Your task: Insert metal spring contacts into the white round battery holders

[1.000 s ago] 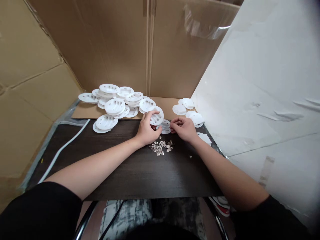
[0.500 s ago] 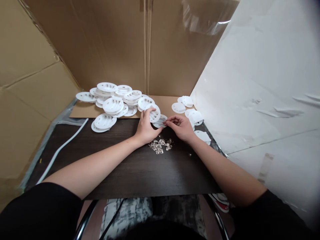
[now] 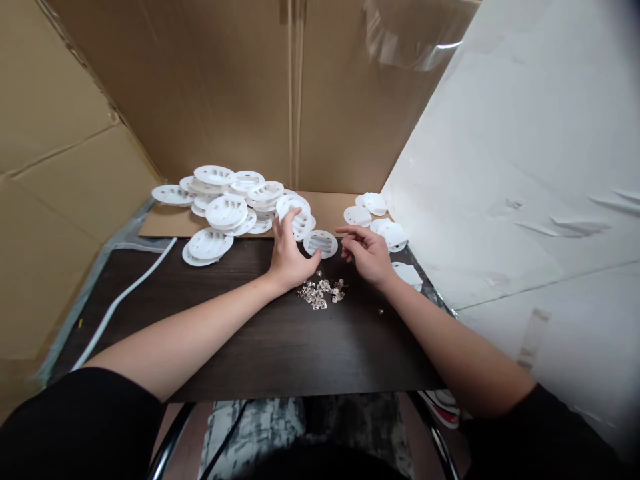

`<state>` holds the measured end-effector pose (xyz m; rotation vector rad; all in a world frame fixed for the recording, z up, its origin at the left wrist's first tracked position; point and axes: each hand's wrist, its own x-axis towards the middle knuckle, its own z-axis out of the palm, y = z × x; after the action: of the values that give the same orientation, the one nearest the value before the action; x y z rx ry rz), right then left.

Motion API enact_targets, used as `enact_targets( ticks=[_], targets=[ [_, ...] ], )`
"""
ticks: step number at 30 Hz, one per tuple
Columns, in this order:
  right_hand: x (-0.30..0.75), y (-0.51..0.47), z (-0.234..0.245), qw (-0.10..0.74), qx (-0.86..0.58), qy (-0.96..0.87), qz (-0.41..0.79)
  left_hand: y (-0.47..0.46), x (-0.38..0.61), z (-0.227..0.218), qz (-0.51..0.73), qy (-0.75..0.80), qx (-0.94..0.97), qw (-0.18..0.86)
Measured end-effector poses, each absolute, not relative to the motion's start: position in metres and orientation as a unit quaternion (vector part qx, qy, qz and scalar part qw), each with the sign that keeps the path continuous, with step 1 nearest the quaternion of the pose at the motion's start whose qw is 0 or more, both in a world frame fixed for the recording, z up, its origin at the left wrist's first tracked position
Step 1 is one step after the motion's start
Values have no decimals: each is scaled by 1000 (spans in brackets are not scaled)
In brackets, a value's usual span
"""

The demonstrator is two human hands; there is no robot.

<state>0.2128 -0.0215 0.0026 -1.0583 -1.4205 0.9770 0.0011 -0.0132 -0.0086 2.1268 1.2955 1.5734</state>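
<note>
My left hand (image 3: 291, 257) is spread, its raised fingers in front of white discs (image 3: 303, 229) at the pile's right end; whether they touch is unclear. Its thumb lies near the left lower edge of a single round white plastic battery-holder-like disc (image 3: 322, 245) with slots, lying flat on the dark table. My right hand (image 3: 369, 255) hovers just right of that disc, index finger stretched out and the others loosely curled, with nothing visible in it. Small shiny metal contact plates (image 3: 320, 293) lie heaped on the table just below the disc, between my forearms.
A large pile of similar white discs (image 3: 226, 211) stands at the back left, partly on a cardboard sheet (image 3: 165, 221). More discs (image 3: 392, 235) lie at the right edge. A white cable (image 3: 117, 300) runs along the left. Cardboard (image 3: 225, 93) walls the back.
My left fingers have moved left with a white disc that had overlapped the single one, which now shows whole. My right hand has drawn slightly right and its fingers have opened.
</note>
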Motion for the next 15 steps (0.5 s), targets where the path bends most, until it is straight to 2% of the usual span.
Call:
enact_targets(
  ticks=[6,15],
  targets=[
    [212,-23,2,509,-467,-599,405,-17,1,-8,524,390,750,106],
    [208,-26,9,520,-432,-571,466,-14,4,-11,549,412,712,149]
  ],
)
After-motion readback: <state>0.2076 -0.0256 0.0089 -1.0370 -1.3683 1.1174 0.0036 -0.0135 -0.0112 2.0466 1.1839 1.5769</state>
